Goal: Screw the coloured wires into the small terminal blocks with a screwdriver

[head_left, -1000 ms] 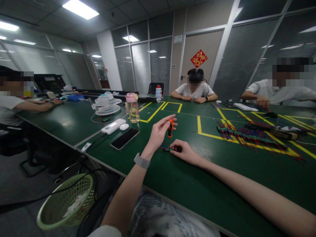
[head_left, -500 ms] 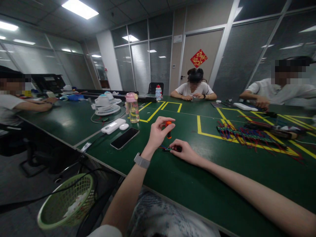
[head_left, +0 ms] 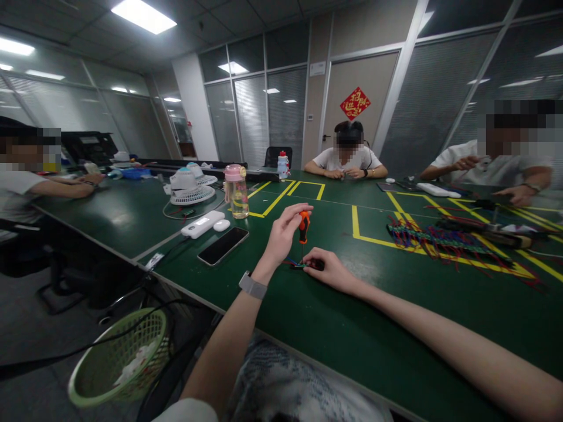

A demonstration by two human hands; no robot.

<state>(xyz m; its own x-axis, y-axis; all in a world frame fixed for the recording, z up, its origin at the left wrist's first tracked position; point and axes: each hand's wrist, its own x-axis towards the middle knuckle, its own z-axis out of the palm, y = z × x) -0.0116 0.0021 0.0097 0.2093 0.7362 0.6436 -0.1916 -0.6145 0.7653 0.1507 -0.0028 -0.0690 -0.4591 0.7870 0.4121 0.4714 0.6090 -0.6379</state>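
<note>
My left hand (head_left: 281,234) pinches the orange handle of a small screwdriver (head_left: 303,227), held upright with its tip down on a small dark connector part (head_left: 308,265) with coloured wires. My right hand (head_left: 331,271) rests on the green table (head_left: 334,334) and presses that part down with closed fingers. A grey watch sits on my left wrist.
A black phone (head_left: 223,245), a white remote (head_left: 202,224) and a pink-lidded bottle (head_left: 236,191) lie left of my hands. A bundle of red, blue and green wires (head_left: 435,243) lies at right. Three other people sit around the table. A green basket (head_left: 118,357) stands on the floor.
My left fingers have shifted around the screwdriver handle, closing over its top and then opening out again. The person at far right has raised one hand and moved the other outward.
</note>
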